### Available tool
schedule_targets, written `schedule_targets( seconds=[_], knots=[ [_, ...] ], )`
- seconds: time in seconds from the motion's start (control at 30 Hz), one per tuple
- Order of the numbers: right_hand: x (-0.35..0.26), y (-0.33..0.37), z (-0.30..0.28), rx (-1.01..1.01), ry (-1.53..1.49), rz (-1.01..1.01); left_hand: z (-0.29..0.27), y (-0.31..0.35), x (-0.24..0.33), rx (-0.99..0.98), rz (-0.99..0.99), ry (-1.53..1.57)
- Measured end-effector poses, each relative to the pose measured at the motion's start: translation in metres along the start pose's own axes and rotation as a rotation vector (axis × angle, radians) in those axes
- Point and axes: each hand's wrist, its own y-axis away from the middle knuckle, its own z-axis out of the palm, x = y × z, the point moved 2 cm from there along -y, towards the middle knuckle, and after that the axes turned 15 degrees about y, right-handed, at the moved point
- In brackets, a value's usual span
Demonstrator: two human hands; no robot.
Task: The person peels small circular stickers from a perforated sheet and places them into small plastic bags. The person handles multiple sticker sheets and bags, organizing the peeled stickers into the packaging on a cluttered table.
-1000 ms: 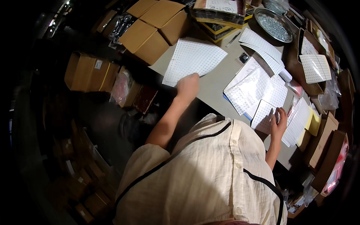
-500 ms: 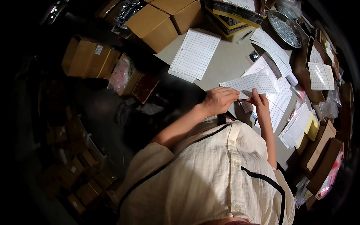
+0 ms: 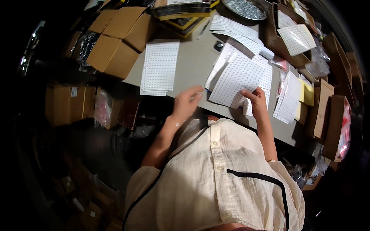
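Observation:
My right hand [image 3: 255, 101] pinches the lower right edge of a white sticker sheet [image 3: 233, 82] printed with rows of small dark marks, thumb on top. The sheet is tilted above other printed sheets [image 3: 266, 75] on the table. To its left, my left hand [image 3: 187, 103] hovers at the table's near edge, apart from the sheet. Its thumb and forefinger are apart and nothing shows between them, though the fingers are slightly blurred. A small pale dot sits on the left wrist. A stack of similar sheets [image 3: 160, 67] lies farther left on the table.
The grey table [image 3: 192, 57] carries a pen [image 3: 202, 30], a small bag of black parts [image 3: 218, 46] and a round metal dish of small metal pieces [image 3: 246, 8]. Cardboard boxes [image 3: 119, 32] stand far left. Open cartons [image 3: 322, 109], more sheets [image 3: 287, 96] and yellow paper [image 3: 306, 92] line the right side.
My left hand has come away from the sheet and moved left. The sheet, in my right hand, has turned and now faces up more fully. The whole view has swung round.

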Motion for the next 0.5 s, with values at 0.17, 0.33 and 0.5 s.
schedule_targets(
  seconds=[0.17,0.33,0.5],
  knots=[
    [-0.012,0.013,0.004,-0.166,-0.081,-0.019,0.013,-0.033,0.018,-0.168,-0.175,0.48],
    [-0.027,0.025,0.018,-0.281,-0.048,0.009,0.029,-0.047,0.073,-0.317,-0.344,0.75],
    [-0.032,0.02,0.006,-0.222,-0.027,-0.021,0.043,-0.041,0.083,-0.292,-0.308,0.766]
  ],
)
